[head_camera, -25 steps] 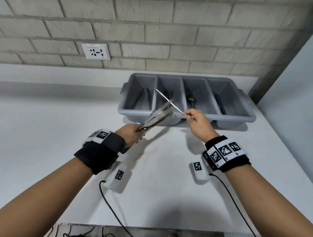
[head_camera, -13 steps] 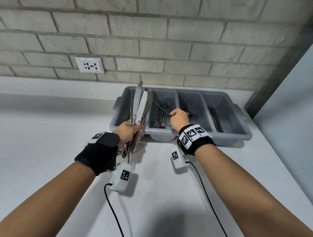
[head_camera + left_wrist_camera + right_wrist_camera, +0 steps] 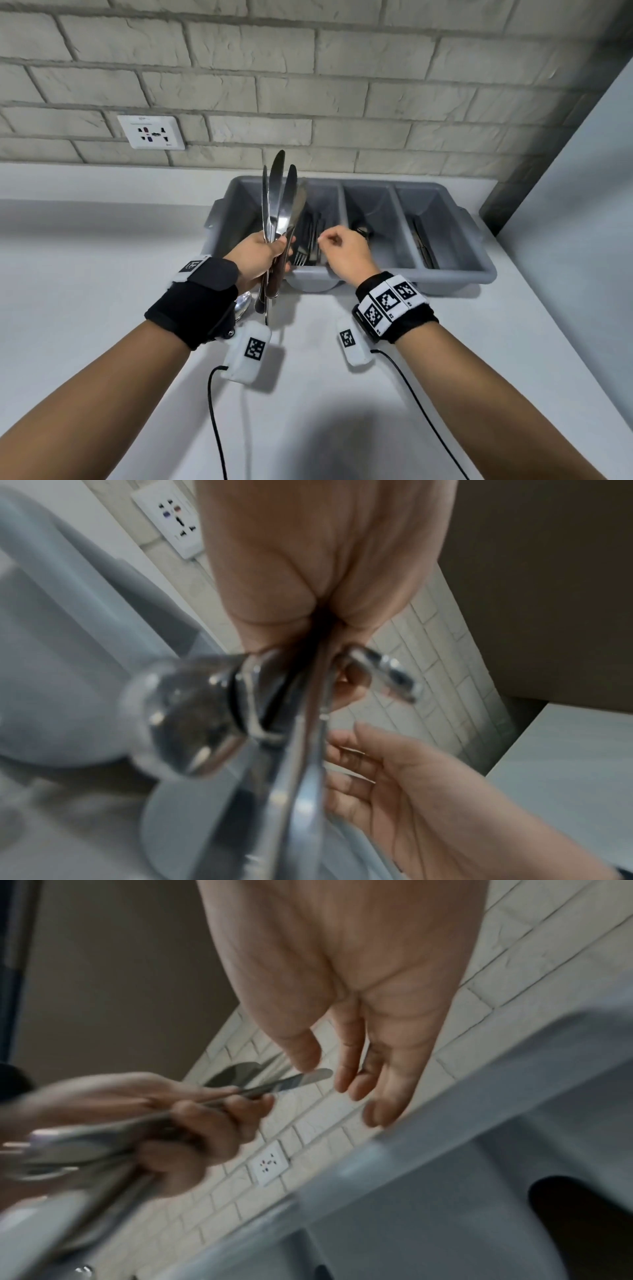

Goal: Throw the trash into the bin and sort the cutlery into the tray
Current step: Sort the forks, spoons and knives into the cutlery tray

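My left hand (image 3: 270, 250) grips a bundle of steel cutlery (image 3: 281, 202) by the handles, with several knife blades pointing up in front of the tray's left end. In the left wrist view a spoon bowl (image 3: 185, 715) hangs below that fist. My right hand (image 3: 325, 238) hovers over the second compartment of the grey four-compartment tray (image 3: 452, 275); its fingers (image 3: 342, 1085) are relaxed and hold nothing. Forks (image 3: 306, 240) lie in that second compartment. A spoon (image 3: 361, 229) lies in the third, and dark utensils (image 3: 423, 246) in the fourth. No trash or bin is in view.
The tray stands on a white counter (image 3: 102, 291) against a brick wall with a socket (image 3: 150, 133). A pale side wall (image 3: 582, 222) closes in the right. Black cables (image 3: 214, 411) trail from the wrist units over the near counter.
My right hand pulled a thin utensil out of the bundle, carried it left over the second compartment and let go of it. My left hand turned the bundle upright.
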Tool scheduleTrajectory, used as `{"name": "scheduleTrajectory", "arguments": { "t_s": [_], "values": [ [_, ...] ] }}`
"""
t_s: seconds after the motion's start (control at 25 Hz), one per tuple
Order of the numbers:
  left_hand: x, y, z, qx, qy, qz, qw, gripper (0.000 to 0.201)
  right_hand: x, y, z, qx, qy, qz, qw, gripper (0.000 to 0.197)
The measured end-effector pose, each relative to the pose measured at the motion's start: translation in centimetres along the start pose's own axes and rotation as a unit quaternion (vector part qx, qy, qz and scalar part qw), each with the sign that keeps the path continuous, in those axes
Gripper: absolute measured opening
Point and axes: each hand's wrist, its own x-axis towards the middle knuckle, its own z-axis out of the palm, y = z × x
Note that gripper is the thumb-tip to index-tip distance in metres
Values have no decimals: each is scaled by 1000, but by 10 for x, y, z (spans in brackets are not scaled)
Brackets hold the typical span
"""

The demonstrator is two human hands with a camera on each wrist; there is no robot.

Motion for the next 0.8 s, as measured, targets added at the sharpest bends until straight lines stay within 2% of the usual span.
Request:
{"name": "scheduleTrajectory", "arguments": {
  "t_s": [0.08, 0.16, 0.2, 0.24, 0.36, 0.44, 0.52, 0.6, 0.72, 0.8],
  "values": [
    [4, 7, 15, -2, -6, 4, 1000, 22, -19, -1, -8, 52, -96, 16, 994, 19],
    [8, 14, 35, -23, -18, 7, 1000, 27, -36, -6, -15, 99, -216, 62, 969, 14],
    [10, 17, 46, -29, -24, 8, 999, 27, -41, -8, -21, 128, -240, 77, 959, 9],
    [10, 20, 59, -31, -34, 7, 999, 27, -44, -8, -27, 142, -235, 79, 958, 9],
    [9, 26, 90, -28, -73, -3, 997, 29, -47, -6, -47, 132, -164, 85, 974, 12],
    [12, 26, 105, -3, -73, 5, 997, 29, -50, -1, -55, 92, -100, 79, 988, 6],
    [15, 28, 112, 49, -58, 29, 997, 26, -52, 3, -57, 30, -22, 55, 998, 15],
    [14, 31, 118, 101, -60, 46, 992, 22, -55, 10, -62, -9, 38, 23, 999, 17],
    [3, 40, 120, 170, -95, 72, 978, 16, -55, 19, -75, -7, 85, 16, 996, 7],
    [0, 41, 110, 223, -89, 92, 966, 25, -52, 24, -91, 12, 127, 25, 991, 3]
  ]
}}
